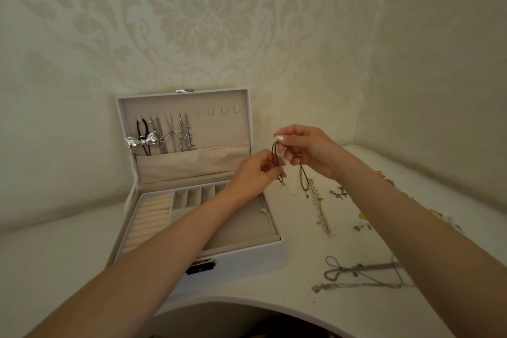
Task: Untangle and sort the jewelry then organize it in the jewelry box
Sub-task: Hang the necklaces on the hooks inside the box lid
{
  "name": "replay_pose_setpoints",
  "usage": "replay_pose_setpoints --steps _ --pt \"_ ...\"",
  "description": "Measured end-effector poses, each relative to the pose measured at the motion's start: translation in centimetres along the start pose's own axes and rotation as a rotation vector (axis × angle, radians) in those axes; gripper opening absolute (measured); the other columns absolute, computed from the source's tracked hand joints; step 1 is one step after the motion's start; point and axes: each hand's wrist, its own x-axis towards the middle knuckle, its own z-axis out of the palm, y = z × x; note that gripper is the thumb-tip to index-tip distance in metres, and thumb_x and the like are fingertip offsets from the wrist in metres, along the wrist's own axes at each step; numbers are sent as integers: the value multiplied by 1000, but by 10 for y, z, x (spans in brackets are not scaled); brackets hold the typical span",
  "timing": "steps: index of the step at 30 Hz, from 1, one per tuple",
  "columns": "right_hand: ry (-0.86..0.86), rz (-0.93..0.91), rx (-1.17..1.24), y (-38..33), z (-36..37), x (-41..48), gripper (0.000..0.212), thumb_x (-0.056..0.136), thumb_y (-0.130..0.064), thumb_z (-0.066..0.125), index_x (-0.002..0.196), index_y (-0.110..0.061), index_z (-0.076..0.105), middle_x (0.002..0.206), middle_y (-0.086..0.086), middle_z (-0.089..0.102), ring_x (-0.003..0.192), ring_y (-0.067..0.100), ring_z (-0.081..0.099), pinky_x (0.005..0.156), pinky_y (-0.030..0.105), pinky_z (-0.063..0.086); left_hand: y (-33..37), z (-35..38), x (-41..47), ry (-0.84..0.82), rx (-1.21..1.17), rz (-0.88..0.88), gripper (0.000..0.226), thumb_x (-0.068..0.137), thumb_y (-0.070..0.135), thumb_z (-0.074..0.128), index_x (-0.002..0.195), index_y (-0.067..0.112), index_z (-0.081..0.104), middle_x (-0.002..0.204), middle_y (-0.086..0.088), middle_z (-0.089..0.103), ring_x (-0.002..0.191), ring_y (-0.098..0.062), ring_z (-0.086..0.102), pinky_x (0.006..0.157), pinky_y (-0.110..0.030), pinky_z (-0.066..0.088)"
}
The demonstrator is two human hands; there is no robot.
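Both hands are working close together above the desk (55, 255), just right of the jewelry box (247, 261). The left hand (253, 171) is pinching a thin, looped dark cord (274, 152) between curled fingertips, and the right hand (307, 149) is gripping the same cord slightly higher. A pale beaded chain (319, 208) is hanging tangled from the cord, its lower length trailing onto the smooth white desk toward the right edge.

The box, white and rectangular, is sitting toward the back left of the desk with its lid (219, 129) standing open. Fine metal necklaces (183, 132) are hanging from hooks in the fabric-lined lid, beside a shiny silver bow (141, 141). Soft cream ring rolls (148, 217) are filling the tray's left part. Silver chains (365, 269) are lying in loose strands near the curved front edge, and small dark charms (338, 193) are resting further back.
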Motion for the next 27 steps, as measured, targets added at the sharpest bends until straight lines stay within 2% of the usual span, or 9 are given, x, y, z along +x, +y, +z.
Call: replay_pose_setpoints --steps 3,6,10,12,15,20,24,26,27 --pt "2 -30 31 -8 4 3 8 89 -4 59 95 -8 62 72 5 63 51 12 52 44 20 40 -1 0 1 7 4 6 12 84 5 64 86 16 60 80 5 66 74 -12 64 70 -19 49" --pt "1 -54 41 -13 8 5 8 90 -4 59 96 -9 63 75 6 65 54 12 54 47 21 43 -2 -4 1 40 -102 -37 10 89 2 59 88 11 64 84 -5 66 62 -1 63 59 -15 50" --pt "5 -87 85 -17 12 7 13 91 -4 57 100 -9 63 82 5 69 59 13 57 50 22 46 2 -8 2 140 -226 -63 14 91 7 57 100 10 67 95 -8 61 66 -9 64 54 -18 52" --pt "4 -101 123 -18 11 7 16 90 -3 56 103 -10 63 87 5 70 60 13 58 52 22 47 4 -10 2 171 -280 -71 17 94 9 53 105 9 66 96 -4 63 67 -9 63 55 -18 52" --pt "18 -107 158 -19 11 7 20 90 -1 54 106 -10 62 91 6 71 60 12 59 51 21 46 4 -14 2 221 -283 -89 22 95 11 51 111 8 66 83 2 62 68 -4 58 60 -16 51" --pt "40 -109 203 -21 12 6 20 91 1 53 105 -10 62 93 7 72 57 9 59 49 17 45 8 -17 0 293 -288 -130 22 97 12 48 104 13 69 70 0 58 69 -10 54 63 -19 46" --pt "27 -104 250 -21 21 8 19 92 3 51 103 -9 61 93 8 71 57 8 62 52 17 50 12 -24 3 257 -140 -158 14 91 8 56 97 14 66 82 -1 62 80 -14 56 80 -31 46" --pt "12 -101 269 -21 27 9 19 92 4 50 103 -8 61 93 10 70 58 9 63 54 18 52 18 -26 2 349 -24 -143 14 85 8 59 98 14 58 92 -2 61 85 -15 55 84 -32 45" --pt "4 -99 277 -21 31 10 19 92 4 50 103 -8 61 94 11 69 58 9 64 55 18 52 22 -29 -1 430 25 -129 13 84 10 58 95 15 53 90 0 59 83 -15 53 81 -33 44"
